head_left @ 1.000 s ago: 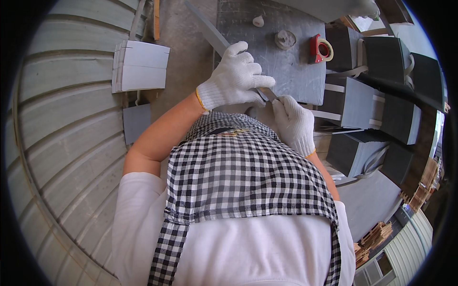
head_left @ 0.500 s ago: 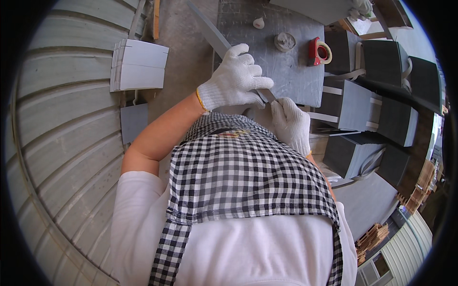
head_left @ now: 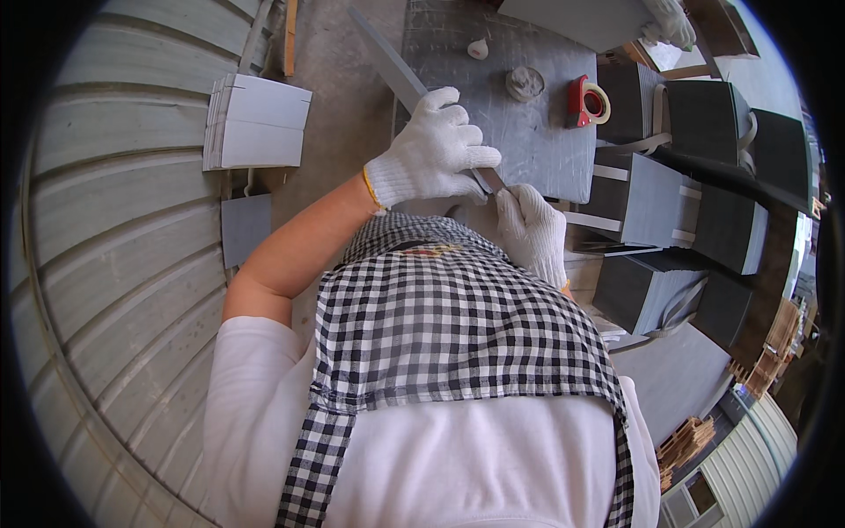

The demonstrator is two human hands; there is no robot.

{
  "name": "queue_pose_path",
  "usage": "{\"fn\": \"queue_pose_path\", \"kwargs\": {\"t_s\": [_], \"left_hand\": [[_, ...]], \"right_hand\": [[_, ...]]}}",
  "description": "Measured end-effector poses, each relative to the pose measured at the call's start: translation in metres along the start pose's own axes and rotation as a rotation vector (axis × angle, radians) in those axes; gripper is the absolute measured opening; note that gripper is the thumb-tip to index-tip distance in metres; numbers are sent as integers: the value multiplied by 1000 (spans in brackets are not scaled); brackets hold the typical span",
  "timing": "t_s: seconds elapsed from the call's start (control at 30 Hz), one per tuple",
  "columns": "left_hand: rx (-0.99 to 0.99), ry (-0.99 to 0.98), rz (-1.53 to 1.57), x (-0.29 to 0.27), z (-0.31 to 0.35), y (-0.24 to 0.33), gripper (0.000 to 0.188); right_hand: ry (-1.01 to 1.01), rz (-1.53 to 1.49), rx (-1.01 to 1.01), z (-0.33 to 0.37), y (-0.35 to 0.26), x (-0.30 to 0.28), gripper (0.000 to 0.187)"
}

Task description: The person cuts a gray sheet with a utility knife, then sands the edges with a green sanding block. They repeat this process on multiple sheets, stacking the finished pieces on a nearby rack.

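Observation:
My left hand [head_left: 431, 151], in a white knitted glove, holds a long narrow grey board [head_left: 387, 57]. The board is tilted, its far end pointing up and left, its near end by my fingers. In a matching glove, my right hand [head_left: 533, 231] is closed around a putty knife [head_left: 489, 179], whose handle is hidden in the fist. Its flat metal blade meets the near end of the board, just under my left fingers; whether they touch is hard to tell. Beyond my hands, a round tin of grey paste [head_left: 525, 84] stands on the dark worktable [head_left: 546, 145].
A red tape dispenser [head_left: 587, 101] and a small white round object [head_left: 477, 48] sit on the table. Another person's gloved hand [head_left: 671, 25] is at a large grey panel [head_left: 576, 19]. Strapped dark board stacks [head_left: 651, 198] stand right; folded white cartons [head_left: 260, 121] stand left.
My right hand and the putty knife have shifted slightly left and down. My left hand keeps its grip on the board almost unmoved. The other person's hand has come slightly lower.

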State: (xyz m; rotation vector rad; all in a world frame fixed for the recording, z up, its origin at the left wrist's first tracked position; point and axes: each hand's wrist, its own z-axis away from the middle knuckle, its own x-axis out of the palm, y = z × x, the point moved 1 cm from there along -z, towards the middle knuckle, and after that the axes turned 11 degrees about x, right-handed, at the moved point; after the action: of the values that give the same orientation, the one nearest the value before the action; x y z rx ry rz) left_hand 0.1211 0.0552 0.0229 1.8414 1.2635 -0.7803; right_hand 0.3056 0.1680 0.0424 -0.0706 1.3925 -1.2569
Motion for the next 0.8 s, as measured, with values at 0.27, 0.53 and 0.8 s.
{"fn": "queue_pose_path", "kwargs": {"t_s": [0.27,0.53,0.8], "left_hand": [[-12,1,5,2,1,0,40],[-14,-16,-1,4,1,-1,40],[-20,10,22,2,-1,0,39]], "right_hand": [[-10,-67,69,1,1,3,14],[-11,-137,149,2,-1,6,21],[-15,-165,159,3,-2,7,22]]}}
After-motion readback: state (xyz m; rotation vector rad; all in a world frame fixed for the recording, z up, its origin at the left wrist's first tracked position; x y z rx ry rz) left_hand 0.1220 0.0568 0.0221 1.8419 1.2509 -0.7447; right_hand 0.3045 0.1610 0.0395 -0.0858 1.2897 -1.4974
